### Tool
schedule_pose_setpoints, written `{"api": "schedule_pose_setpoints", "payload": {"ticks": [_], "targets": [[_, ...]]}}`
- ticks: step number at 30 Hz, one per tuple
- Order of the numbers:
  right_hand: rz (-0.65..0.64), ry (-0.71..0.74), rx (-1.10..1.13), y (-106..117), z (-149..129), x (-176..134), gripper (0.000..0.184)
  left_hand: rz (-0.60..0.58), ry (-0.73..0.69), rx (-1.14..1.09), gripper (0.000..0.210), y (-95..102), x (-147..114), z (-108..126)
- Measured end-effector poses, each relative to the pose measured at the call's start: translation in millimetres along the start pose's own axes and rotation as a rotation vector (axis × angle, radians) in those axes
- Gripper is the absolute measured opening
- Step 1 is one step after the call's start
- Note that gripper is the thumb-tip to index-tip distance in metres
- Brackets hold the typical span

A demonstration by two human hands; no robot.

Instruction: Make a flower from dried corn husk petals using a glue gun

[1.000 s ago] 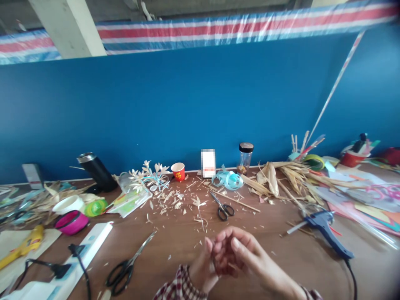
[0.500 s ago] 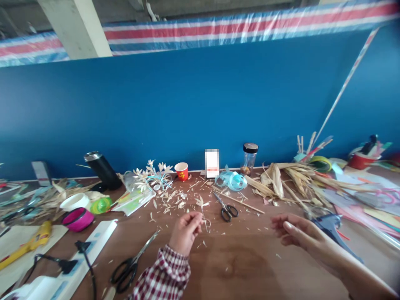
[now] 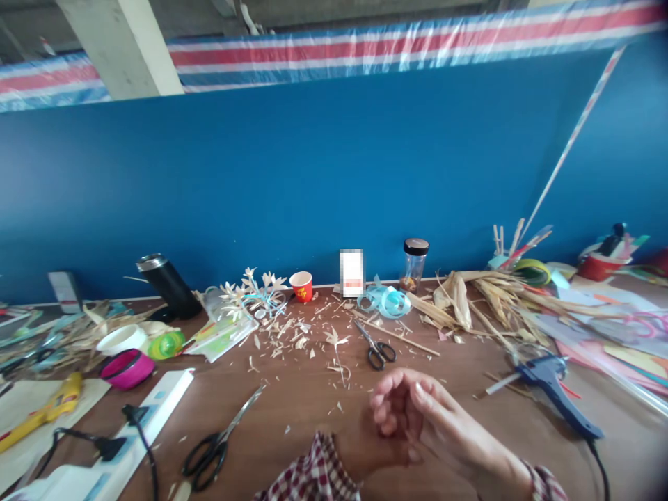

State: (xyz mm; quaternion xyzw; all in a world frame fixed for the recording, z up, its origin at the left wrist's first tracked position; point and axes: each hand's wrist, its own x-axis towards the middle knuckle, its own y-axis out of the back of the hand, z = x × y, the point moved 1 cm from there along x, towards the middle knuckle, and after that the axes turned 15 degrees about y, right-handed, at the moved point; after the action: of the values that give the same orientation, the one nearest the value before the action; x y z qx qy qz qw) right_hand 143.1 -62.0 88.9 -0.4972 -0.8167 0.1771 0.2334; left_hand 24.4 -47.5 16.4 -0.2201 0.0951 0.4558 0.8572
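My right hand (image 3: pixel 449 431) hovers low over the front of the table, fingers loosely bent and thumb apart, with nothing visible in it. My left hand (image 3: pixel 373 449), in a checked sleeve (image 3: pixel 318 470), is blurred and partly covered by the right one; its fingers are hidden. Beyond them a small pale flower (image 3: pixel 335 339) of husk-like petals with a thin stem lies on the table, touched by neither hand. Black-handled scissors (image 3: pixel 380 353) lie just right of it. A second pair of scissors (image 3: pixel 213 449) rests to the left of my sleeve.
A blue glue gun (image 3: pixel 556 390) lies on the right, near dried corn husks (image 3: pixel 459 299). Along the back stand a red paper cup (image 3: pixel 301 287), a lidded jar (image 3: pixel 416 268) and a bunch of pale flowers (image 3: pixel 253 296). On the left are a power strip (image 3: pixel 151 410) and a yellow glue gun (image 3: pixel 49 410).
My left hand has let go of the flower's stem and drawn back toward me and to the right. My right hand has swung left from beside the blue glue gun, uncovering it.
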Motion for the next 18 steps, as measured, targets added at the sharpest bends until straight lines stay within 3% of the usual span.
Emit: {"api": "schedule_pose_setpoints", "payload": {"ticks": [1,2,6,9,11,14,16,18], "targets": [[0.006,-0.001,-0.002,4,-1,2,0.036,0.003,0.019,0.012,0.047,1.6,-1,0],[0.024,0.011,-0.015,10,-3,4,0.034,0.02,0.052,0.03,0.043,5.7,-3,0],[0.175,0.072,-0.113,47,-12,0,0.032,0.248,0.003,-0.133,0.041,36.9,-13,12],[0.242,0.047,-0.309,77,-18,-11,0.036,0.316,-0.081,-0.3,0.034,57.2,-19,23],[0.245,0.002,-0.617,98,-25,-22,0.038,0.352,-0.11,-0.358,0.031,65.3,-22,30],[0.211,-0.055,-1.393,124,-43,-39,0.03,0.377,-0.131,-0.382,0.029,71.0,-25,36],[0.254,0.004,-1.859,130,-57,-46,0.022,0.405,-0.135,-0.355,0.028,73.2,-25,38],[0.239,0.075,-2.038,123,-67,-46,0.021,0.455,-0.134,-0.295,0.028,75.4,-24,38]]}}
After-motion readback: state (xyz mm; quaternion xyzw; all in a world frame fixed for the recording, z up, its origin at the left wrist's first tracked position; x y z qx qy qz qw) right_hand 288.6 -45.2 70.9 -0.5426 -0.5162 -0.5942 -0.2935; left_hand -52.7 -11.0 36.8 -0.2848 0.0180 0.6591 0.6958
